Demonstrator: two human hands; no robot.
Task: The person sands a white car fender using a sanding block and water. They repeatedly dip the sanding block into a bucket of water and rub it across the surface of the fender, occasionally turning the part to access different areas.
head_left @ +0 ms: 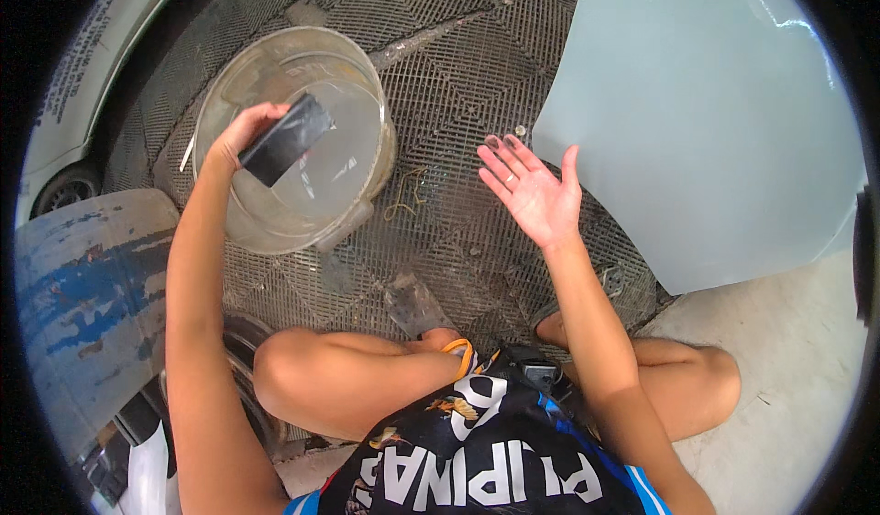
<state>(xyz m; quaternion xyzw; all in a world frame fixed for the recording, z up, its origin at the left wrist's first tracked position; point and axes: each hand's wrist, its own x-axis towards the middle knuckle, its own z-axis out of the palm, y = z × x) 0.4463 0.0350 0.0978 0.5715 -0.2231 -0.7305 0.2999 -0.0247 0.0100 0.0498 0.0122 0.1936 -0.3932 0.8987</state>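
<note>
My left hand [246, 132] grips a black sheet of sandpaper [286, 139] by its edge, fingers partly hidden behind it. The sheet is held tilted over a round, translucent plastic bucket [383, 148] with cloudy greyish water [339, 180] in it. Palm up and fingers spread, my right hand [539, 199] holds nothing; dark smudges mark its fingertips and a ring sits on one finger. It hovers above the floor mat, just left of a large smooth grey panel [706, 121].
Black ribbed matting [458, 84] covers the floor around the bucket. A thin yellowish cord [403, 199] lies beside it. At left are a blue-and-grey scuffed panel [96, 286] and a light-coloured vehicle [92, 66]. Pale floor [779, 378] lies to the lower right, near my bent knee.
</note>
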